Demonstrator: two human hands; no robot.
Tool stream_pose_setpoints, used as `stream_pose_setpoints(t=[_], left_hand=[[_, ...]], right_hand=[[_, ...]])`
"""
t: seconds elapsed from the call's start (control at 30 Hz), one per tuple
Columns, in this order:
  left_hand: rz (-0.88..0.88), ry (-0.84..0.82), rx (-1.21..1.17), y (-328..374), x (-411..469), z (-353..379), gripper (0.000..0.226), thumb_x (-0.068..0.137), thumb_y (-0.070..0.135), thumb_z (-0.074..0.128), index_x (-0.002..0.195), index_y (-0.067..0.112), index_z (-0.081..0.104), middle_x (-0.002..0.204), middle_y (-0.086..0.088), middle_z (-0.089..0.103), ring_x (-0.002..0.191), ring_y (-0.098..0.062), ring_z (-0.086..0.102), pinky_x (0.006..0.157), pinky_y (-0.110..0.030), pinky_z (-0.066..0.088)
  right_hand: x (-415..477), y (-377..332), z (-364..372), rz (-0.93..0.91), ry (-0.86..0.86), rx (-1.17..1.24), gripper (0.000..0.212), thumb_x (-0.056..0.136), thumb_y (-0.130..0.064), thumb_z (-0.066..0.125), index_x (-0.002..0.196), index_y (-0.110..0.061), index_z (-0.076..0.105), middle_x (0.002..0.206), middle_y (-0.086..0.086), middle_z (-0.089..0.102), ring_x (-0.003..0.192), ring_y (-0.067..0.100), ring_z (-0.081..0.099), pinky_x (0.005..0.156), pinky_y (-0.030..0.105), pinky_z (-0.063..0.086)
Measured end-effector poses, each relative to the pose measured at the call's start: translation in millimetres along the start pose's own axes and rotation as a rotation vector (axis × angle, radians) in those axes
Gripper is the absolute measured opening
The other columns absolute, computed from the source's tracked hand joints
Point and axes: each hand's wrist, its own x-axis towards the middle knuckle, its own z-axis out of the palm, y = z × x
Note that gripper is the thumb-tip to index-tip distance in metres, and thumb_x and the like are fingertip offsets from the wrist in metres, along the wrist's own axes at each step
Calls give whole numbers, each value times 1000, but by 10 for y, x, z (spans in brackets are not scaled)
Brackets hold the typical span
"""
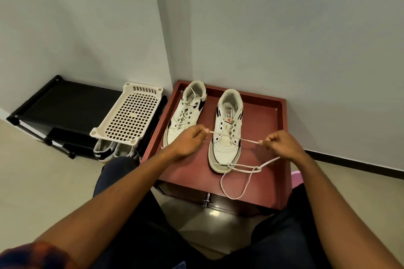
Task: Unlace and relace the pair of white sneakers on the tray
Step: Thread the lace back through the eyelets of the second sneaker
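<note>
Relacing looks just begun: on the tray (265, 124), the lace (249, 140) crosses the sneaker's (225, 153) lowest eyelets. The left hand (191, 138) pinches its tip and the right hand (282, 144) pinches the longer side. Next, probably: even the ends, then cross upward.

Both forearms are bare and extend forward, converging slightly. Left hand (190, 140): knuckles up, fingers curled, thumb and forefinger pinching the end of a lace (240, 138). Right hand (282, 146): to the left hand's right, well apart, fingers curled, pinching the same lace. The lace runs taut between the hands.
</note>
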Motion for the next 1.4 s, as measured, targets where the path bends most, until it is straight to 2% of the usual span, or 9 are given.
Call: stream_pose_setpoints(t=[0.2, 0.37, 0.5, 0.67, 0.83, 0.97, 1.1, 1.17, 1.4], left_hand=[[-23, -12, 13, 45, 54, 33, 27, 103, 19, 52, 94, 5, 74, 61, 25, 60, 62, 16, 54, 62, -5, 37], [33, -111, 48, 133, 87, 216, 23, 100, 28, 59, 92, 16, 78, 94, 9, 75, 96, 4, 66, 89, -17, 47], [79, -123, 90, 210, 98, 309, 24, 94, 35, 61, 81, 20, 75, 77, 8, 72, 77, -7, 66, 81, -36, 52], [3, -41, -67, 142, 52, 223, 20, 94, 24, 68, 85, 6, 71, 50, 9, 40, 46, -3, 32, 50, -16, 32], [-44, -19, -73, 34, 21, 155, 16, 94, 20, 67, 87, 6, 72, 57, 12, 54, 50, 3, 46, 56, -12, 38], [-16, -37, -106, 100, 17, 277, 12, 95, 18, 66, 87, 12, 71, 85, 0, 73, 77, 1, 64, 77, -17, 48], [10, -93, -138, 189, 15, 376, 14, 95, 13, 64, 86, 4, 70, 77, -3, 70, 68, -4, 62, 72, -21, 49], [-24, -105, -187, 188, -4, 380, 12, 96, 11, 62, 90, 5, 71, 71, -1, 68, 60, -1, 58, 64, -16, 46], [-130, -64, -311, 85, -26, 430, 14, 96, 3, 62, 105, -2, 70, 80, -7, 72, 65, -4, 66, 64, -17, 54]], right_hand=[[-62, 68, -135, 220, 194, -340, 19, 89, -40, 71, 80, -24, 75, 91, 4, 75, 88, 29, 67, 78, 35, 53], [-180, -453, 199, -171, 128, -112, 51, 84, -41, 80, 132, -31, 66, 125, -5, 63, 113, 15, 59, 96, 35, 49], [-220, -722, 638, -373, 4, 28, 21, 87, -45, 72, 90, -26, 78, 77, -9, 71, 69, 5, 61, 66, 38, 52], [-227, -470, 485, -181, 48, -16, 23, 94, -39, 72, 81, -22, 82, 48, -12, 60, 42, 3, 48, 51, 27, 37], [-294, -218, 314, 29, 99, -192, 22, 90, -43, 75, 106, -29, 79, 73, -7, 73, 64, 11, 62, 60, 26, 45], [-276, -464, 515, -195, 1, -138, 54, 80, -41, 83, 131, -27, 69, 122, -5, 70, 110, 17, 65, 91, 32, 50], [-282, -670, 820, -304, -69, 138, 13, 84, -41, 78, 83, -28, 77, 70, -3, 69, 65, 5, 58, 66, 34, 48], [-262, -585, 836, -253, -87, 257, 27, 91, -41, 74, 68, -28, 74, 55, 1, 60, 54, 7, 48, 58, 31, 40], [-254, -343, 712, -110, -121, 383, 15, 81, -27, 86, 95, -21, 82, 74, -4, 74, 62, 4, 58, 67, 28, 47]])
